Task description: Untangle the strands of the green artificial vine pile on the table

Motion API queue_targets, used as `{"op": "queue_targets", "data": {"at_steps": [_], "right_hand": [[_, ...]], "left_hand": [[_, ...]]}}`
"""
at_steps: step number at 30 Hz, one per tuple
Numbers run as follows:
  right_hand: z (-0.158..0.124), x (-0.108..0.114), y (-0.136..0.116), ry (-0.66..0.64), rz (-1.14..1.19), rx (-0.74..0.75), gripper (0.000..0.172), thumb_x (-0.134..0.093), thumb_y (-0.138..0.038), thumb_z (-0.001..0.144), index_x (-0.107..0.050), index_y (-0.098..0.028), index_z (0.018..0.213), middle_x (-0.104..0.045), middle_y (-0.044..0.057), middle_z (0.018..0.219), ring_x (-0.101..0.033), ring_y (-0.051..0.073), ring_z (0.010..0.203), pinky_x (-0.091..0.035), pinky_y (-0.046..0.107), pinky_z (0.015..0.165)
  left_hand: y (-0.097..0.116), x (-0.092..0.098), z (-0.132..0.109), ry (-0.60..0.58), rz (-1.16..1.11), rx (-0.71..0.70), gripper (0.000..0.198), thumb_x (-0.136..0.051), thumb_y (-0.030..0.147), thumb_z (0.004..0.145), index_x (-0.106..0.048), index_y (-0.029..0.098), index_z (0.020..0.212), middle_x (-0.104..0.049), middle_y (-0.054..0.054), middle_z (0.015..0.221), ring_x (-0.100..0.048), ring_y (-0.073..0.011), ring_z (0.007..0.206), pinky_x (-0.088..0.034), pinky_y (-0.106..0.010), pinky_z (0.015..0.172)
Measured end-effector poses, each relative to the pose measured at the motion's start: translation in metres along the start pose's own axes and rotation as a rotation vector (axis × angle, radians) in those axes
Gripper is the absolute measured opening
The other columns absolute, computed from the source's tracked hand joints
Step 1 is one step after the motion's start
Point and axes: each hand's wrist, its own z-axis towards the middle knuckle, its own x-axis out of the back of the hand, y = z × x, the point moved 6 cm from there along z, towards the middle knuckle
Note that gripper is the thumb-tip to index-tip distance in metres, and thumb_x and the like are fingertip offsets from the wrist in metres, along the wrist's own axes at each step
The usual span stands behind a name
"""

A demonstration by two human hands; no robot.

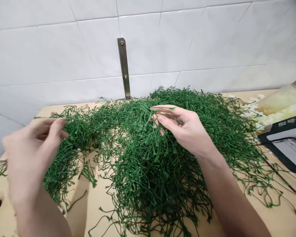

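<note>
A large tangled heap of thin green artificial stems, with small forked tips, spreads over the pale tabletop. My right hand is over the middle of the heap, thumb and fingers closed around a loose bunch of green stems. On the left, my left hand is raised above the table and slightly blurred. Its thumb and fingers are pinched, and a green stem shows along the top of the fingers. A smaller clump of stems lies beside that hand.
A tiled wall rises behind the table, with a metal bracket bolted to it. At right are a clear container, small cream-coloured pieces, a black-and-white printed package and a thin black cord.
</note>
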Motion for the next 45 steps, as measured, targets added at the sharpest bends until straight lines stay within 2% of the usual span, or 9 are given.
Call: {"op": "queue_targets", "data": {"at_steps": [3,5,9,12,19,24,31,37,45], "right_hand": [[-0.003,-0.014,-0.002,-0.048,0.069,-0.014,0.026,-0.060,-0.018,0.089,-0.068,-0.016,0.113,-0.073,0.005,0.092,-0.067,0.012,0.076,-0.058,0.023,0.060],[-0.008,-0.023,-0.007,-0.127,0.127,-0.016,0.025,-0.060,-0.016,0.088,-0.067,-0.016,0.113,-0.074,0.004,0.093,-0.068,0.011,0.077,-0.059,0.022,0.062],[-0.018,-0.038,-0.010,-0.295,0.251,-0.070,0.029,-0.066,-0.021,0.086,-0.064,-0.017,0.116,-0.074,0.003,0.093,-0.069,0.011,0.074,-0.061,0.022,0.057],[-0.018,-0.044,0.002,-0.351,0.170,-0.144,0.035,-0.070,-0.024,0.083,-0.063,-0.017,0.117,-0.073,0.003,0.092,-0.066,0.011,0.066,-0.061,0.024,0.055],[-0.019,-0.048,0.015,-0.503,-0.313,-0.056,0.045,-0.074,-0.015,0.078,-0.066,-0.017,0.122,-0.077,0.003,0.101,-0.072,0.016,0.088,-0.057,0.028,0.081],[-0.032,-0.048,0.002,-0.644,-0.546,0.061,0.050,-0.070,-0.028,0.085,-0.061,-0.018,0.133,-0.070,0.007,0.124,-0.069,0.023,0.106,-0.053,0.035,0.091],[-0.024,-0.021,-0.022,-0.344,-0.478,0.154,0.016,-0.068,-0.030,0.087,-0.075,-0.016,0.087,-0.075,0.001,0.079,-0.062,0.009,0.058,-0.047,0.022,0.056],[-0.010,-0.021,-0.016,-0.134,-0.384,0.316,0.017,-0.057,-0.019,0.093,-0.071,-0.014,0.086,-0.073,0.005,0.092,-0.062,0.012,0.080,-0.046,0.024,0.068],[-0.007,-0.038,0.012,-0.301,-0.386,0.169,0.011,-0.063,-0.022,0.086,-0.070,-0.015,0.081,-0.070,0.002,0.077,-0.056,0.011,0.069,-0.043,0.025,0.069]], "left_hand": [[0.038,-0.060,-0.025,-0.567,-0.430,0.005,0.048,-0.047,0.055,0.093,-0.075,0.019,0.076,-0.077,-0.010,0.082,-0.069,-0.0195,0.064,-0.057,-0.036,0.060],[0.059,-0.094,-0.044,-0.855,-0.623,0.078,0.062,-0.030,0.059,0.097,-0.075,0.017,0.102,-0.077,-0.015,0.096,-0.074,-0.0232,0.082,-0.061,-0.042,0.076],[0.073,-0.104,-0.041,-0.613,-0.857,0.092,0.052,-0.041,0.058,0.095,-0.056,0.027,0.134,-0.055,-0.011,0.145,-0.060,-0.0254,0.126,-0.057,-0.040,0.096],[0.066,-0.100,-0.038,-0.445,-1.003,0.187,0.050,-0.052,0.051,0.093,-0.052,0.026,0.136,-0.061,-0.011,0.134,-0.062,-0.0247,0.121,-0.054,-0.038,0.099],[0.052,-0.113,-0.038,-0.528,-0.662,0.263,0.038,-0.068,0.044,0.083,-0.069,0.019,0.111,-0.057,-0.006,0.106,-0.060,-0.0172,0.098,-0.056,-0.031,0.086],[0.056,-0.122,-0.043,-0.682,-0.875,0.322,0.050,-0.074,0.038,0.080,-0.060,0.020,0.124,-0.057,0.002,0.083,-0.058,-0.0098,0.076,-0.051,-0.024,0.073],[0.067,-0.124,-0.047,-0.765,-1.079,0.316,0.043,-0.079,0.021,0.075,-0.058,0.014,0.111,-0.063,0.002,0.078,-0.064,-0.0086,0.067,-0.053,-0.021,0.065],[0.075,-0.124,-0.053,-0.898,-1.068,0.271,0.036,-0.077,0.022,0.078,-0.056,0.015,0.107,-0.068,0.002,0.076,-0.064,-0.0086,0.064,-0.056,-0.022,0.065],[0.074,-0.133,-0.058,-0.898,-0.937,0.233,0.036,-0.079,0.029,0.076,-0.057,0.017,0.101,-0.064,0.003,0.068,-0.063,-0.0107,0.066,-0.059,-0.025,0.066]]}}
